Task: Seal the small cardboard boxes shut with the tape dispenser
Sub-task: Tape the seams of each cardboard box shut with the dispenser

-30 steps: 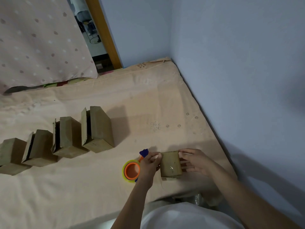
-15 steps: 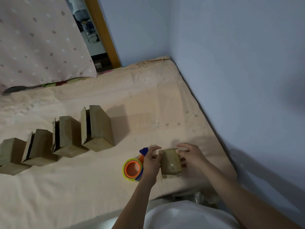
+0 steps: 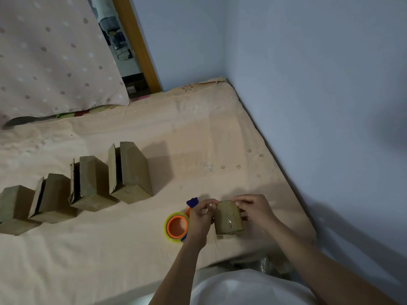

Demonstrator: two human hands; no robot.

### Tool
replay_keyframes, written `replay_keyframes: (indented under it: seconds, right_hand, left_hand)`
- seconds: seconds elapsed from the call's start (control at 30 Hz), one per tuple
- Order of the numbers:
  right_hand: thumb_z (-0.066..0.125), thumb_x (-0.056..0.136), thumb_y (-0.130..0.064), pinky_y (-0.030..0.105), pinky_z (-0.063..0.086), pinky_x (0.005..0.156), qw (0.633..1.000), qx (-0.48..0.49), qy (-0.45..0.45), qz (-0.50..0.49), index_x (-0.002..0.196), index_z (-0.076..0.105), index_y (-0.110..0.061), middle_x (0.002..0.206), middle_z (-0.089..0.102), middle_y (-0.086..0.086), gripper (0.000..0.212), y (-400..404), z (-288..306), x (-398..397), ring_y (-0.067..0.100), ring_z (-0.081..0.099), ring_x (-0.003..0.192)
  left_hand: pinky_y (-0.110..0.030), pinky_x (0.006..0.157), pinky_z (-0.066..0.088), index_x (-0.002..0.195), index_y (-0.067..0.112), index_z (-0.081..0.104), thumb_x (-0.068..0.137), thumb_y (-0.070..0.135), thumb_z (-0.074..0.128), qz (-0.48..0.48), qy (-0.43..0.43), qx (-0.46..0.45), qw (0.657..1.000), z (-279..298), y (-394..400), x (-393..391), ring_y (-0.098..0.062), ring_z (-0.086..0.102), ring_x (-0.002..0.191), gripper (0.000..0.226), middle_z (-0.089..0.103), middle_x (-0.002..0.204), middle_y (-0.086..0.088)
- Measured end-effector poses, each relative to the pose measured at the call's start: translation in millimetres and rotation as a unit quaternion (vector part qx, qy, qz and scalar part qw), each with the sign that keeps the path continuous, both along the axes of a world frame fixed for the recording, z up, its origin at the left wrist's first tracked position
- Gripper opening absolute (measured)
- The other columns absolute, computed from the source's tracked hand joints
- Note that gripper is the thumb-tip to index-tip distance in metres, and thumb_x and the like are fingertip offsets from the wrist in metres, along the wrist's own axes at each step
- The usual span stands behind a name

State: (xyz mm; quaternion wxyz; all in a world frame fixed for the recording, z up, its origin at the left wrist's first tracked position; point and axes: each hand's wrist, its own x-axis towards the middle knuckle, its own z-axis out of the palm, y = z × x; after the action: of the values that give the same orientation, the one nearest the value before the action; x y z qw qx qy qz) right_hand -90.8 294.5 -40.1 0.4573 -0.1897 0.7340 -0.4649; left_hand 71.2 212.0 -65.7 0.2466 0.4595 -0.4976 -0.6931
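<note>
A small brown cardboard box (image 3: 229,219) stands on the bed near its front edge, with shiny clear tape over its top face. My left hand (image 3: 200,219) grips the box's left side, fingertips curled at its upper left corner. My right hand (image 3: 255,211) holds the right side, fingers curled over the upper right corner. The tape dispenser (image 3: 177,225), an orange core in a yellow-green roll with a blue handle, lies on the bed just left of my left hand, partly hidden by it.
Several more brown cardboard boxes (image 3: 130,172) stand in a row on the left of the peach bedsheet (image 3: 198,133), some with a flap ajar. A blue wall (image 3: 319,106) runs along the bed's right edge. A dotted pillow (image 3: 55,58) lies at the back left.
Both hands have slid up the box's sides toward its far top edge. The box and the tape dispenser have stayed where they were.
</note>
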Motion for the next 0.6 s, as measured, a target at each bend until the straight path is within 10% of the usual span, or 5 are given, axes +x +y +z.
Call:
replay_keyframes:
  seconds: [0.33,0.6]
  right_hand:
    - [0.063,0.095,-0.003,0.025,0.059,0.065,1.000,-0.005,0.028,-0.003,0.091,0.081,-0.019,0.090,0.075,-0.005,0.024,3.1,-2.1,1.3,0.015,0.071,0.086]
    - [0.068,0.091,-0.004,0.025,0.058,0.067,0.998,-0.016,-0.030,-0.046,0.089,0.082,-0.017,0.089,0.077,-0.001,0.019,7.5,-5.8,7.8,0.017,0.072,0.088]
  left_hand:
    - [-0.037,0.073,0.047,0.084,0.013,0.072,0.103,0.007,0.043,0.017,-0.038,0.052,0.998,-3.2,-2.7,-2.9,-0.023,0.054,0.082,0.035,0.060,0.095,-0.008]
    - [-0.027,0.064,0.039,0.078,0.025,0.049,0.094,0.035,0.064,-0.064,-0.166,-0.079,0.981,-2.8,-3.7,-11.9,-0.010,0.044,0.070,0.024,0.050,0.075,0.001]
